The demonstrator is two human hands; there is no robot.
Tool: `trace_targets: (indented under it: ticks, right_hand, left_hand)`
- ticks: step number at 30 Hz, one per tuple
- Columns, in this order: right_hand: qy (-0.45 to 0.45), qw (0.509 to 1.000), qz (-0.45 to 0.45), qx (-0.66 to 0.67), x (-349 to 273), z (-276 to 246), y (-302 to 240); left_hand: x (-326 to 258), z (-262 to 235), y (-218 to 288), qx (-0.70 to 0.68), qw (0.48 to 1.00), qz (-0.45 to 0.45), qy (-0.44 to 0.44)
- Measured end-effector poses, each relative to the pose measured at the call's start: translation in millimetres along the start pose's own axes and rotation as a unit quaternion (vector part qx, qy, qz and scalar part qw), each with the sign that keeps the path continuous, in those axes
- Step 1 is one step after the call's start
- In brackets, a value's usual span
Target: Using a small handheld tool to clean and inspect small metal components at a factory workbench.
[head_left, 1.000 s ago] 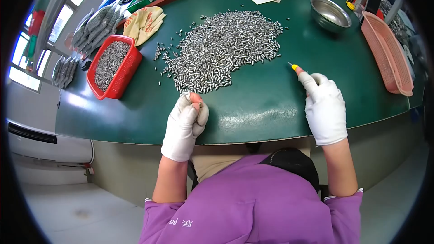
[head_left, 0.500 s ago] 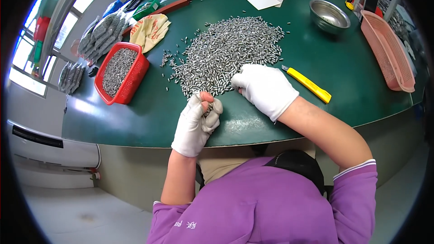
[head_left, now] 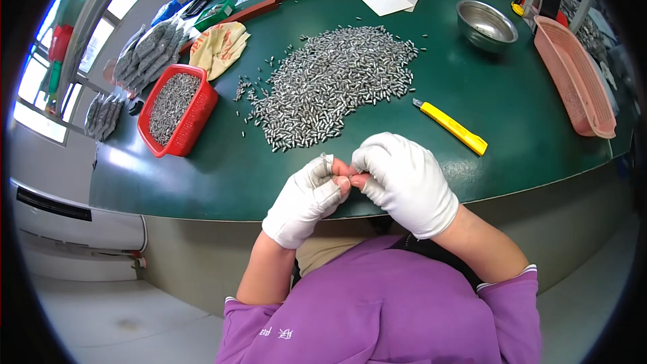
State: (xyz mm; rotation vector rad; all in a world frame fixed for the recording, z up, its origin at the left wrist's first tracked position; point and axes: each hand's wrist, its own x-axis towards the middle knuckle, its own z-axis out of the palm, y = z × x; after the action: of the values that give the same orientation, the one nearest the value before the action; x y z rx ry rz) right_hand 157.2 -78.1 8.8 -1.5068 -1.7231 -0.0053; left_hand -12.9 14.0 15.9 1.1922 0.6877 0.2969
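Head view: two white-gloved hands are meeting at the near edge of the green table (head_left: 512, 108). The left hand (head_left: 306, 199) is curling loosely, its bare fingertips pinching what looks like a small silvery metal piece (head_left: 328, 160), too small to tell for sure. The right hand (head_left: 404, 182) is pressing its fingertips against the left's, pinching at the same spot; whether it is grasping a second piece cannot be told.

Behind the hands, a heap of small grey metal pins (head_left: 337, 81) is spreading across the table. A red tray (head_left: 192, 125) of the same pins is sitting at the left, a yellow utility knife (head_left: 450, 126) is lying just right of the heap, and a steel bowl (head_left: 486, 25) and a pink basket (head_left: 576, 77) are standing further right.

Judged step: fingertip handling of one pin, likely checking or fitting. The next move is calling for fine fingertip control.
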Motion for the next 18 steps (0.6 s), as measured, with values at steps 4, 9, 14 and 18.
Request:
trace_targets:
  ticks: [4, 9, 14, 18]
  right_hand:
    - [-0.002, 0.999, 0.006, 0.041, -5.5, -0.5, 1.9]
    - [0.030, 0.999, -0.011, -0.013, -12.7, -12.8, 9.2]
    - [0.078, 0.953, 0.147, -0.253, -17.6, -51.6, 34.8]
    - [0.042, 0.920, 0.237, -0.311, -36.5, -57.0, 60.2]
  left_hand:
    - [-0.1, 0.4, -5.8, -0.029, 0.999, 0.019, -0.015]
    - [-1.9, 8.8, -9.4, 0.082, 0.994, 0.053, 0.053]
    - [-5.6, 16.0, -14.1, 0.239, 0.953, 0.099, 0.156]
    - [-3.1, 18.0, -25.6, 0.414, 0.871, 0.184, 0.187]
